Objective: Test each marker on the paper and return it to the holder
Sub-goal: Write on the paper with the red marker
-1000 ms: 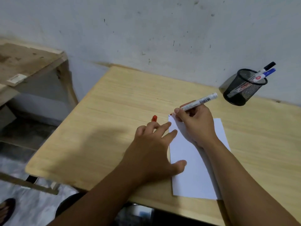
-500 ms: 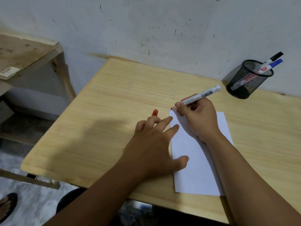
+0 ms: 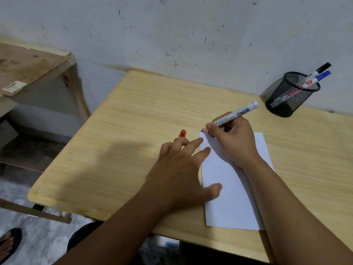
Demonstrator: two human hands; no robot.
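A white sheet of paper (image 3: 231, 199) lies on the wooden table (image 3: 133, 131). My right hand (image 3: 232, 142) grips a white marker (image 3: 236, 112) with its red tip touching the paper's top left corner, where small marks show. My left hand (image 3: 183, 169) lies flat, with its thumb and some fingertips on the paper's left edge, and holds the red cap (image 3: 182, 133) between its fingers. A black mesh holder (image 3: 290, 96) stands at the back right by the wall, with a black-capped marker (image 3: 322, 67) and a blue-capped marker (image 3: 322, 75) leaning in it.
A worn wooden bench or shelf (image 3: 32, 67) stands to the left of the table, with a gap between them. The grey wall (image 3: 191, 31) runs right behind the table. A sandalled foot (image 3: 8, 241) shows on the floor at the lower left.
The view has shifted slightly. My right hand stays at the paper's top left corner with the marker tip down. My left hand has not moved.
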